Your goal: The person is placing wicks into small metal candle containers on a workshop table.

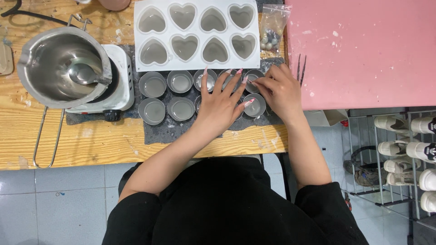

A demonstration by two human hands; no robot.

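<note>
Your right hand [278, 88] has its fingertips pinched together over the small round tin [252, 80] at the right end of the back row, apparently on something thin at its middle, too small to make out. Your left hand [220, 106] lies flat with the fingers spread apart, gripping nothing, pressing on the neighbouring tins, I judge to steady them while the right hand works. The tins [154, 85] stand in two rows on a dark grey mat [159, 132] near the front edge of the bench [91, 145], close together so each is in easy reach. Just behind them lies a white heart-cavity mould [198, 35], its cavities filled with pale stuff. Toward the left edge, a steel pouring pot [50, 68] with a spoon [81, 72] inside sits on a small white hotplate [121, 77]. A clear bag of beads [271, 29] rests beside the mould, and a pink sheet [363, 50] covers the right end.
</note>
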